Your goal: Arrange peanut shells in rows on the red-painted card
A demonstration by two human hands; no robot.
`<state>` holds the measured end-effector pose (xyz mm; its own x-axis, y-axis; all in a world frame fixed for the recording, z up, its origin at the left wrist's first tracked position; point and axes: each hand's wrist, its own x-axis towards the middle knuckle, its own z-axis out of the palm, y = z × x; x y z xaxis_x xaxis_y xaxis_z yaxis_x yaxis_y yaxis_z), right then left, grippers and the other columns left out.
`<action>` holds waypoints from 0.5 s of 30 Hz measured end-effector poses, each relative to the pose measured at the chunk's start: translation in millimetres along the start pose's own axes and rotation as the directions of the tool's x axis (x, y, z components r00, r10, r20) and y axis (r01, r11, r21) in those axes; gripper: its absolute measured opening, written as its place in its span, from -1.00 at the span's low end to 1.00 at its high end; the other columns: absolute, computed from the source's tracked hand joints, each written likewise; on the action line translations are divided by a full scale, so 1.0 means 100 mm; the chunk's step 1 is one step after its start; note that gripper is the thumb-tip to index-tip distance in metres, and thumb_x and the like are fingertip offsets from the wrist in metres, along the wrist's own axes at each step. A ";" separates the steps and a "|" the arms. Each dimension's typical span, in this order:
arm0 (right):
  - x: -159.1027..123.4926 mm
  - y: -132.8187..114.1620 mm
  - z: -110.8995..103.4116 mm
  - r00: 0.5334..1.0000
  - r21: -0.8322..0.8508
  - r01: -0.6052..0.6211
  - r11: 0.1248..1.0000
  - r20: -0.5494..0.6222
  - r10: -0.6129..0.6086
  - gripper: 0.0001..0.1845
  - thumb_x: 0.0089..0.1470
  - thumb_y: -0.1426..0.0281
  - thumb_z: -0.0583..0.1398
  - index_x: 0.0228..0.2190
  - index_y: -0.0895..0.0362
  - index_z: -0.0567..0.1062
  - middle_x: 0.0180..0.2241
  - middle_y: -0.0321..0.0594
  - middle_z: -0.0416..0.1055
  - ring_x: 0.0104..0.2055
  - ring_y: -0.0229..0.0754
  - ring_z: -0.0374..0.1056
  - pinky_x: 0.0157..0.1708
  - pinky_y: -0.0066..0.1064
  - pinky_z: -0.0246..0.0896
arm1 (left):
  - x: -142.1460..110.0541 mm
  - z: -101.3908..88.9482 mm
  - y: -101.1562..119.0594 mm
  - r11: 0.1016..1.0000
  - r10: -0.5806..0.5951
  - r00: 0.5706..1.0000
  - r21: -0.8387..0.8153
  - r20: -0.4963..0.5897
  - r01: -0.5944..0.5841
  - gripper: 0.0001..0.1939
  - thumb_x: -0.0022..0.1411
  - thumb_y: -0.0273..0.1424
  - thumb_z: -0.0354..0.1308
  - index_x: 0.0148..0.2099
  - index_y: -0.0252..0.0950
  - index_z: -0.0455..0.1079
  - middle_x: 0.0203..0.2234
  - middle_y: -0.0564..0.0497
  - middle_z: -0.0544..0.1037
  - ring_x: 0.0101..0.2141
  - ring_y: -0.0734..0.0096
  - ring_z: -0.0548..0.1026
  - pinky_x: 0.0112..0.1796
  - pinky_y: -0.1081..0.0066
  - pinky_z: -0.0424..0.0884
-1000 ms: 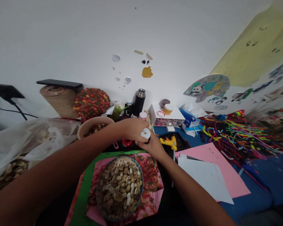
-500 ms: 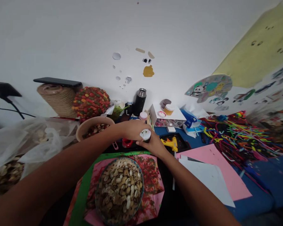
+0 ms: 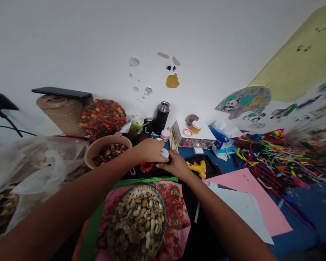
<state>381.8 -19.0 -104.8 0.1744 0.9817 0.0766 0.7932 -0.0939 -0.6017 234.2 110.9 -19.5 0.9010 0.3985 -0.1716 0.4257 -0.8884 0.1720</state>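
A small jar with a white lid (image 3: 164, 153) is between my two hands at the back of the work area. My left hand (image 3: 151, 149) has its fingers closed over the lid. Around the jar's dark side wraps my right hand (image 3: 176, 165); most of the body is hidden. Just below my left hand is an open red paint jar (image 3: 146, 167). A pink-lidded jar (image 3: 165, 134) stands behind my hands. Nearer to me, a basket (image 3: 164, 221) of peanut shells rests on paint-stained pink paper (image 3: 176, 203).
At left are a bowl (image 3: 89, 154) of painted shells, a clear plastic bag (image 3: 53, 170) and a ball of coloured shells (image 3: 103, 117). A black flask (image 3: 161, 119) stands by the wall. A yellow glue gun (image 3: 199, 168), paper sheets (image 3: 240, 203) and pipe cleaners (image 3: 282, 156) lie right.
My left hand has shifted over the white lid and covers more of it. Both hands and the jar are slightly further left in view, and the camera has moved a little.
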 end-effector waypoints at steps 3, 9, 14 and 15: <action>0.02 -0.02 0.03 1.000 -0.086 -0.005 0.996 0.012 0.007 -0.36 0.04 -0.01 0.53 0.02 0.10 0.62 -0.11 -0.09 0.50 -0.03 0.07 0.48 -0.03 -0.19 0.34 | 0.02 0.09 0.04 0.997 -0.072 0.997 0.032 -0.003 0.072 -0.35 0.28 0.08 0.17 0.06 -0.44 0.52 -0.16 -0.40 0.71 -0.10 -0.24 0.69 -0.16 0.14 0.52; 0.04 0.01 0.08 0.999 -0.201 -0.044 0.979 0.012 0.048 -0.36 0.04 0.00 0.53 0.02 0.11 0.63 -0.10 -0.02 0.52 0.01 0.15 0.48 0.01 -0.15 0.33 | 0.02 0.17 0.03 0.996 -0.075 0.997 0.053 0.026 0.073 -0.30 0.37 0.15 0.14 0.13 -0.42 0.51 -0.03 -0.44 0.67 0.00 -0.27 0.67 -0.07 0.08 0.53; 0.06 0.06 0.09 0.996 -0.239 -0.064 0.969 0.039 0.075 -0.30 0.03 0.03 0.54 0.08 0.14 0.60 -0.06 0.06 0.55 -0.01 0.18 0.51 -0.02 -0.12 0.35 | -0.03 0.15 -0.05 0.992 0.127 0.988 0.015 0.094 -0.129 -0.34 0.20 -0.22 0.45 0.31 -0.12 0.40 0.10 -0.17 0.61 0.04 -0.03 0.64 -0.05 0.22 0.54; 0.05 0.06 0.09 0.996 -0.240 -0.064 0.969 0.045 0.077 -0.31 0.04 0.03 0.54 0.07 0.15 0.60 -0.06 0.06 0.55 -0.01 0.18 0.51 -0.03 -0.13 0.35 | -0.04 0.15 -0.06 0.990 0.139 0.986 0.016 0.095 -0.141 -0.38 0.22 -0.29 0.41 0.30 -0.12 0.41 0.09 -0.16 0.60 0.03 -0.02 0.65 -0.06 0.22 0.54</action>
<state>382.5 -12.9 -115.1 0.2087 0.9780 -0.0059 0.8971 -0.1938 -0.3971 227.3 111.4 -34.3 0.9394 0.2475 -0.2373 0.2928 -0.9392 0.1794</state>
